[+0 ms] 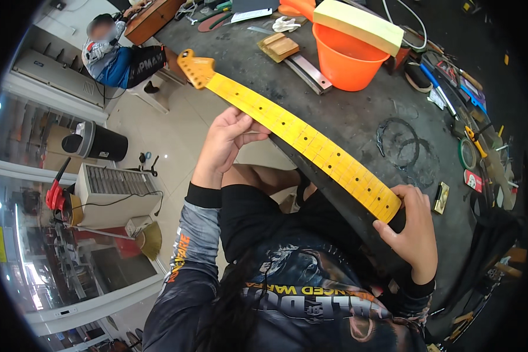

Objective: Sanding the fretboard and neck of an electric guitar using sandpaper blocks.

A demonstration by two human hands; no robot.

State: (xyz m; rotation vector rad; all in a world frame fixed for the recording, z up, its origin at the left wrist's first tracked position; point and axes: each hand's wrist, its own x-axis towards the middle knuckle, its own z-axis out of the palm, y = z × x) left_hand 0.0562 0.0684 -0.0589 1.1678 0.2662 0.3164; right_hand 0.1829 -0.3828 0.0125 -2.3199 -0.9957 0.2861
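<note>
A yellow guitar neck (305,138) with dark dot inlays stretches diagonally over the edge of a dark workbench. Its headstock (196,68), with a row of tuner holes, points to the far left. My left hand (233,132) is closed round the neck below the headstock, thumb at the near edge and some fingers hidden under it. At the near right, my right hand (410,229) grips the wide heel end, with the thumb on its near corner and the fingers along the far side. No strings show on the fretboard.
On the workbench (358,111) stands an orange bucket (346,58) with a pale yellow block (358,26) across its rim. A wooden brush (278,46) and a metal bar (308,73) lie beside it. Tools crowd the right edge. A person (114,56) sits at the far left.
</note>
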